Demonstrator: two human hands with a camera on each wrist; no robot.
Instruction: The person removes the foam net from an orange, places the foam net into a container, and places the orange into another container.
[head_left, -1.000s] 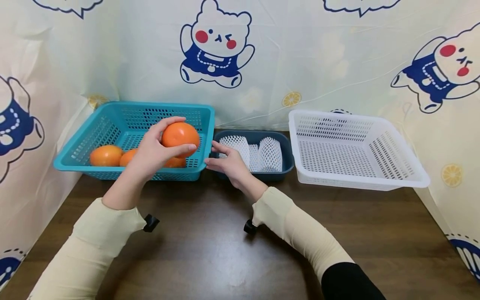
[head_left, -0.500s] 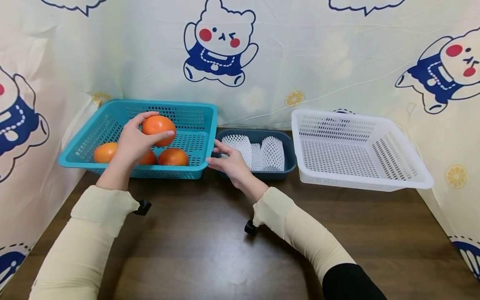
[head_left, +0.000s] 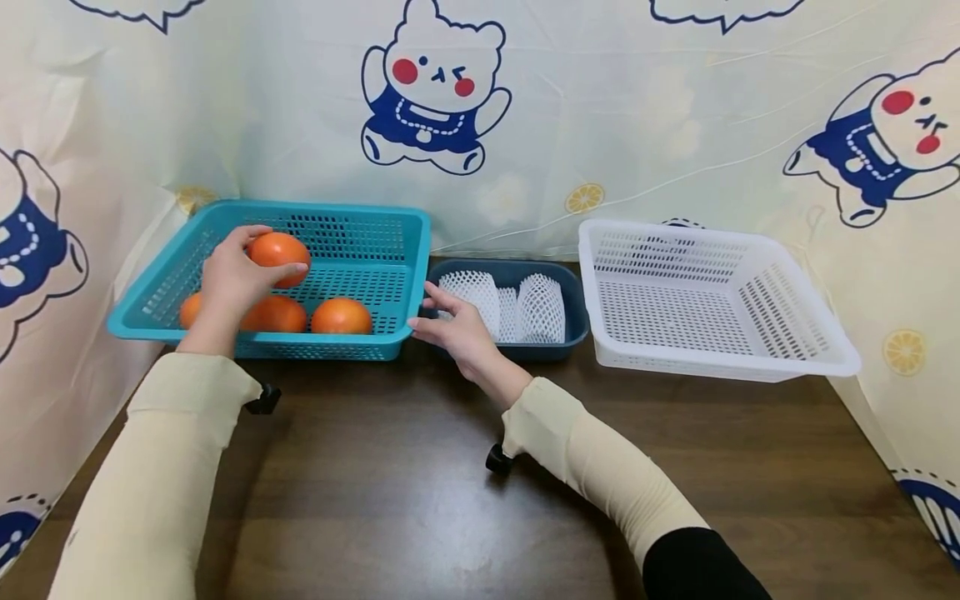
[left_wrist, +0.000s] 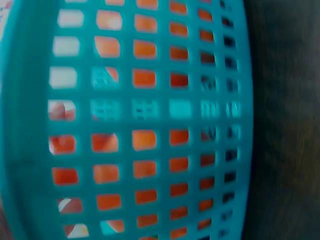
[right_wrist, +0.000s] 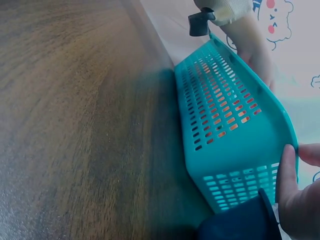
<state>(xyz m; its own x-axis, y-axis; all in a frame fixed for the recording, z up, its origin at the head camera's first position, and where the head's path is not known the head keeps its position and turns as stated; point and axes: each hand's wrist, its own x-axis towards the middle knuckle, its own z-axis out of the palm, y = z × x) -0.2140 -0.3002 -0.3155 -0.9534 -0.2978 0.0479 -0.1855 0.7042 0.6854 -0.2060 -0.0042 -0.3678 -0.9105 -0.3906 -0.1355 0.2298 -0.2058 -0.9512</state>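
My left hand [head_left: 228, 279] holds a round, glossy orange fruit [head_left: 281, 257] over the left part of the teal basket [head_left: 378, 346], its thumb along the near side. Below it, several similar fruits lie along the basket's near wall: one [head_left: 342, 317] in plain sight, another [head_left: 276, 314] beside it, one partly behind my wrist. At the basket's right front corner, my right hand [head_left: 461, 333] pinches the rim; the thumb [right_wrist: 287, 172] presses the outside in the right wrist view. The left wrist view shows the basket's slotted wall [left_wrist: 162, 120] with orange behind it; the left hand is out of sight there.
A small dark blue bin [head_left: 573, 321] with white foam net sleeves [head_left: 542, 310] stands right of the teal basket, partly behind my right hand. Further right is a white slotted basket [head_left: 720, 358]. A printed curtain [head_left: 540, 183] rises behind the brown wooden table [head_left: 390, 467].
My left hand has carried the orange fruit leftward across the teal basket, uncovering the fruits on the right. The right hand stays at the basket's corner.
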